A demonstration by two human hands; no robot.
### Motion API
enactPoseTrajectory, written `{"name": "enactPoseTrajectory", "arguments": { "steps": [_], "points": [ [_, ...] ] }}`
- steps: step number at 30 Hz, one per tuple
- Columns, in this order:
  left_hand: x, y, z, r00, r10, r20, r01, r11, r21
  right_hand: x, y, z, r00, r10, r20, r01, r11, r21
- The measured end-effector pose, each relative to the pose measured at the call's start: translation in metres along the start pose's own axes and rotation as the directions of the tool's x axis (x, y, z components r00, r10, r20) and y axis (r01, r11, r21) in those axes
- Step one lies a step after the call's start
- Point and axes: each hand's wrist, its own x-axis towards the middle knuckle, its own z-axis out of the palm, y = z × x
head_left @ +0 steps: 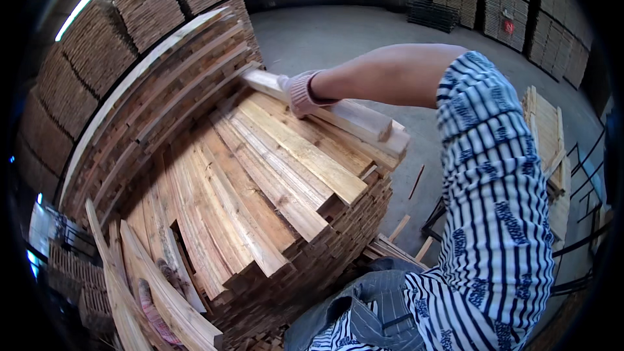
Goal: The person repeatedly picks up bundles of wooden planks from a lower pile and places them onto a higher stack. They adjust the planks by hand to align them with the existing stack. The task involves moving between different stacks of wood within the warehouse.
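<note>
In the head view, the gloved right hand (302, 93) is curled over a beam (356, 119), which lies along the pile's far right edge. The gloved left hand (155, 315) wraps a plank (179, 299) from beneath, thumb and fingers at opposite edges. The pile (351, 237) spreads between both hands; a taller stack (156, 101) rises beyond the left hand.

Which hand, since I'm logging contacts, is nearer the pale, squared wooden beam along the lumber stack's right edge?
Right. The right hand is on the beam; the left hand is across the stack, at lower left, among long, pale wooden boards.
</note>
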Motion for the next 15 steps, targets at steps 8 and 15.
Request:
{"name": "enactPoseTrajectory", "arguments": {
  "steps": [8, 15],
  "points": [
    [0.014, 0.006, -0.01, 0.98, -0.196, 0.041, 0.2, 0.973, -0.116, 0.015, 0.098, -0.033, 0.981, -0.184, -0.066, 0.178, 0.98, -0.093],
    [0.003, 0.012, 0.009, 0.954, -0.253, 0.16, 0.277, 0.95, -0.146, 0.016, 0.06, 0.014, 0.987, -0.023, -0.157, 0.051, 0.982, 0.18]
  ]
}}
